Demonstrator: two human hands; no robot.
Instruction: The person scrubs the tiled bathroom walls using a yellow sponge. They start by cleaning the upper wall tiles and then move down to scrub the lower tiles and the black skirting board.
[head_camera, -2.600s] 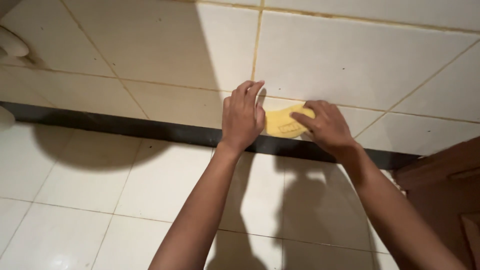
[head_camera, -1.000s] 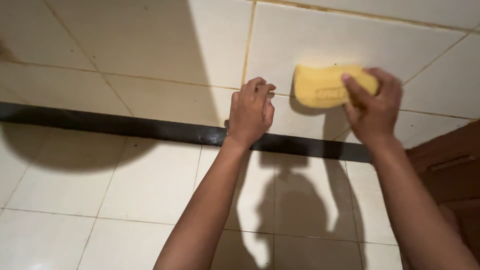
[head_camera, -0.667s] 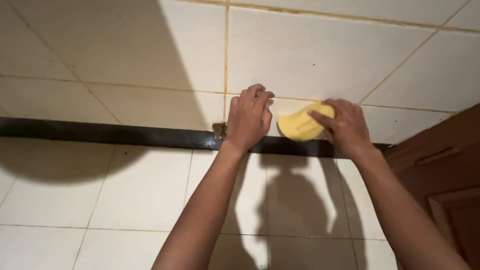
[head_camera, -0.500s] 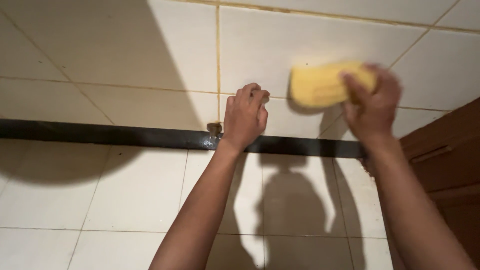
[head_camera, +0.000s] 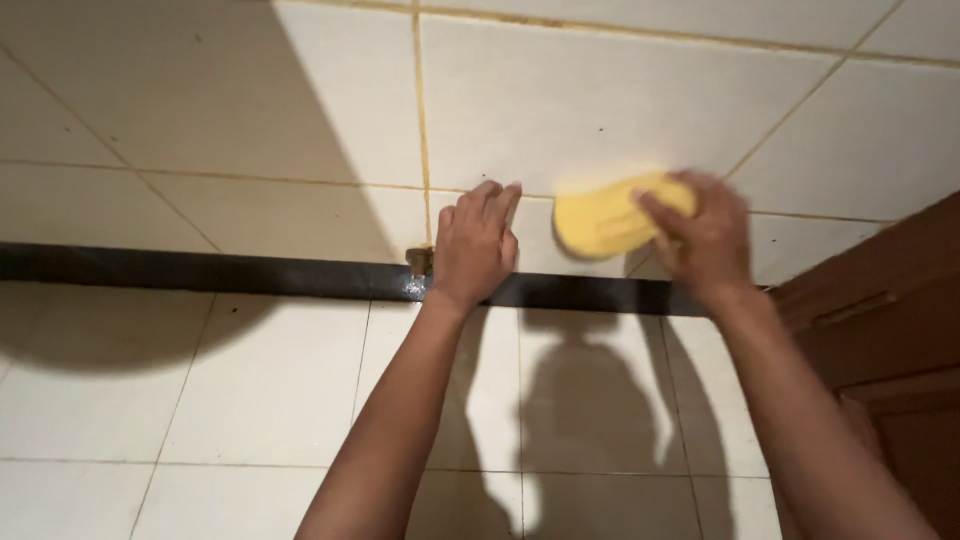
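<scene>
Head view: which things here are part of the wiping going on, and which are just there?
In the work:
- yellow sponge, held in the right hand
- left hand, flat against the wall
- white wall tile under the sponge

Just there:
- black strip across the wall
- brown wooden door at the right
- small rusty fitting on the strip

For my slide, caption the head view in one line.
Right hand presses a yellow sponge against the pale tiled wall while the left hand rests flat beside it, above a black strip.
</scene>
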